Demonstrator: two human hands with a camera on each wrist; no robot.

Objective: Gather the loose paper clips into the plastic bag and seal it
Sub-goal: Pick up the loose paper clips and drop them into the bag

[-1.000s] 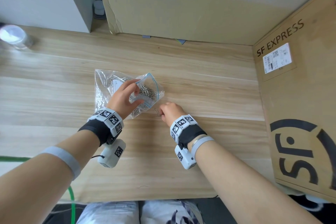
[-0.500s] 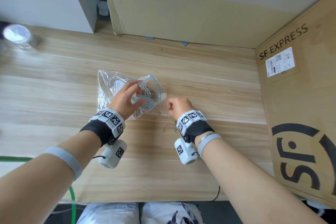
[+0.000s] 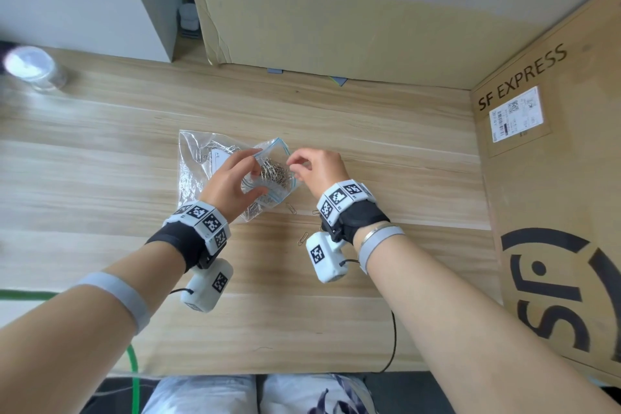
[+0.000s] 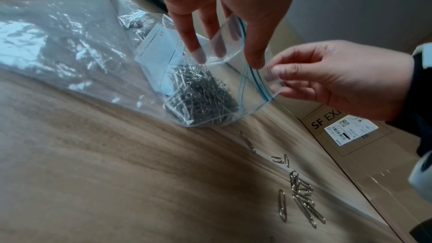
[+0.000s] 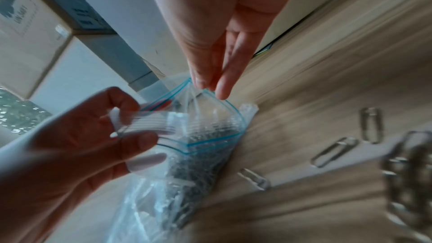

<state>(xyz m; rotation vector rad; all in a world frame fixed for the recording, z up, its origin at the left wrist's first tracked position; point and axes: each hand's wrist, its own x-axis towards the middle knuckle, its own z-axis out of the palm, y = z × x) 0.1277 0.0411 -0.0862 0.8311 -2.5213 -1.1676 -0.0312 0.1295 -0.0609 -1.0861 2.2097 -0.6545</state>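
A small clear zip bag point(image 3: 281, 192) with a blue seal line lies mid-table, with a heap of silver paper clips inside point(image 4: 203, 97). My left hand point(image 3: 258, 175) pinches the bag's near lip and holds the mouth apart; the right wrist view shows this grip point(image 5: 131, 132). At the bag's mouth my right hand point(image 3: 292, 167) has its fingertips pinched together. A striped blur between its thumb and fingers looks like a few paper clips point(image 4: 271, 78). More loose paper clips point(image 3: 291, 208) lie on the wood just in front of the bag, with a small pile point(image 4: 301, 197) under my right wrist.
A larger crumpled clear bag point(image 3: 191, 161) lies under and left of the zip bag. An SF Express carton point(image 3: 554, 212) walls the right side and cardboard point(image 3: 319, 27) the back. A clear jar point(image 3: 33, 67) stands far left. A black cable point(image 3: 393, 339) hangs over the table's front edge.
My right hand closed over clips on the table, lifted, and moved up and left to the bag's mouth. The left hand kept hold of the bag's lip.
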